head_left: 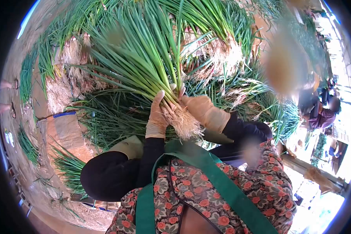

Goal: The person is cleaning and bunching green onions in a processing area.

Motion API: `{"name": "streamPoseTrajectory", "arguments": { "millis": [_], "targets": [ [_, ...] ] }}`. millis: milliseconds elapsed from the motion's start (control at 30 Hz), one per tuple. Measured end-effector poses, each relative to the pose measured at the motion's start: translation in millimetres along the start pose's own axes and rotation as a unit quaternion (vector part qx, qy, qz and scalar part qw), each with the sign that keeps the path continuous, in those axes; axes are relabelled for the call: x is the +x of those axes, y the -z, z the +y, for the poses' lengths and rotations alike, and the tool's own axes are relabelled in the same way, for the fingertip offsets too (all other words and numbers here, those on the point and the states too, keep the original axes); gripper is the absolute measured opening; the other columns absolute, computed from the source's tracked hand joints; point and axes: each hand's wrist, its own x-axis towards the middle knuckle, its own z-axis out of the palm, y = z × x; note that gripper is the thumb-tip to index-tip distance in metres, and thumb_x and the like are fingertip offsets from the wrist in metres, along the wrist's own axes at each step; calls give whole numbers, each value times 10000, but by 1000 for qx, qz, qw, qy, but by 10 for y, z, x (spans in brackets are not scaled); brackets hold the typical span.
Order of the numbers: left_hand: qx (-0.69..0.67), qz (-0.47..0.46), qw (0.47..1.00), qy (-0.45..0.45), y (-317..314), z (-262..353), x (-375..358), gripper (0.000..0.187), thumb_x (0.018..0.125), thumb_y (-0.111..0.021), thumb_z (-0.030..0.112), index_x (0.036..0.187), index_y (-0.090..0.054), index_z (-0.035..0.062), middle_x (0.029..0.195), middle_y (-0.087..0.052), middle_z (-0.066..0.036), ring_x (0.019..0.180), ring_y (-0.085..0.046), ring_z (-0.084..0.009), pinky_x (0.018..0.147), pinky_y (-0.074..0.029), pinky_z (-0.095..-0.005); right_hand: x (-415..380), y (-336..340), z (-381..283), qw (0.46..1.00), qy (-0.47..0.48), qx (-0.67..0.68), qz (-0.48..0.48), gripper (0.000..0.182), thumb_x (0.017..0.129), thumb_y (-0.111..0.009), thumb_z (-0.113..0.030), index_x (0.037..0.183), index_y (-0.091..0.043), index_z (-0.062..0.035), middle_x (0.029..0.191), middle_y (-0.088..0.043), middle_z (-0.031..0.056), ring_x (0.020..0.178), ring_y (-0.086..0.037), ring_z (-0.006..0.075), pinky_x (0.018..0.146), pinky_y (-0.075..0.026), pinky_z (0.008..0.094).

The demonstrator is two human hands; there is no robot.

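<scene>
Both my hands wear tan gloves and close around one thick bunch of green onions [142,62] just above its white roots [186,124]. My left hand [158,115] wraps the left side of the stalks, fingers pointing up. On the right side, my right hand [204,111] grips the same bunch. The long green leaves fan up and away from me. My black sleeves, a floral top and a green strap [218,183] fill the lower part of the view.
More bundles of green onions [218,50] with pale roots lie piled on the ground beyond my hands. A brown sack or cardboard [64,134] lies at left. Another person [319,115] sits at the right edge, near wooden boards.
</scene>
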Motion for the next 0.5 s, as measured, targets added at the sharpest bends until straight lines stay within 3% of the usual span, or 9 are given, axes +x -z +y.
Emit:
{"name": "streamPoseTrajectory", "arguments": {
  "millis": [67, 100, 200, 233, 267, 333, 400, 467, 500],
  "targets": [
    [-6, 0, 1000, 9, -3, -22, 5, 555, 827, -624, 387, 1202, -507, -4, 1177, -540, -210, 1067, -555, -316, 873, -497, -486, 39, -217, 13, 998, 43, -30, 34, 317, 820, -553, -173, 1125, -508, -99, 801, -655, 132, 684, -651, 318, 554, -510, 412],
    [-4, -18, 1000, 26, 60, -2, 18, 523, 833, -613, 391, 1179, -523, 9, 1169, -546, -208, 1056, -562, -309, 871, -499, -486, -10, 58, -19, 996, 47, -43, -67, 272, 864, -546, -205, 1107, -547, -84, 826, -649, 138, 718, -656, 254, 626, -516, 385],
    [-16, -39, 999, 29, 65, 53, -43, 500, 832, -607, 405, 1155, -539, 29, 1123, -567, -196, 1034, -569, -307, 891, -484, -475, 87, 142, 460, 926, 247, 267, -104, 299, 908, -535, -282, 1118, -580, -73, 865, -640, 114, 756, -626, 172, 696, -503, 337],
    [-10, -42, 999, 31, -16, 74, -65, 496, 829, -604, 425, 1137, -547, 41, 1061, -588, -174, 965, -582, -287, 867, -487, -448, 84, 374, 486, 879, 113, 398, -238, 377, 914, -539, -371, 1157, -583, -86, 924, -625, 75, 774, -581, 126, 721, -482, 290],
    [-28, -46, 998, 30, -34, 60, -73, 496, 829, -603, 432, 1131, -550, 42, 1049, -588, -169, 944, -582, -281, 850, -490, -438, 170, 248, 650, 825, 154, 513, -178, 432, 900, -543, -437, 1139, -591, -80, 923, -619, 47, 745, -579, 137, 698, -478, 268],
    [-65, -55, 996, 30, -60, 31, -71, 498, 828, -601, 444, 1119, -555, 42, 1025, -589, -160, 900, -581, -268, 814, -495, -418, 375, -85, 592, 770, 88, 632, 5, 488, 893, -530, -491, 1125, -595, -67, 921, -617, 61, 719, -571, 122, 667, -480, 257],
    [-73, -81, 993, 48, -58, 31, -73, 566, 825, -597, 469, 1193, -513, 47, 1036, -575, -156, 872, -558, -246, 796, -484, -399, 696, -186, 431, 642, 42, 762, -64, 508, 893, -517, -508, 1112, -594, -55, 906, -620, 60, 702, -573, 116, 642, -480, 246],
    [-87, -109, 988, 70, -48, 56, -86, 611, 822, -599, 478, 1239, -481, 48, 1048, -570, -149, 880, -547, -240, 787, -480, -395, 838, -18, 160, 607, -25, 793, -57, 432, 877, -583, -422, 1088, -596, -45, 894, -631, 46, 692, -586, 113, 614, -481, 235],
    [-78, -121, 986, 81, -34, 67, -97, 686, 818, -598, 497, 1305, -419, 48, 1020, -540, -92, 884, -508, -201, 823, -444, -393, 886, 132, -15, 586, -58, 806, -51, 398, 869, -615, -379, 1076, -597, -41, 888, -636, 39, 687, -592, 112, 599, -481, 230]
  ]
}}
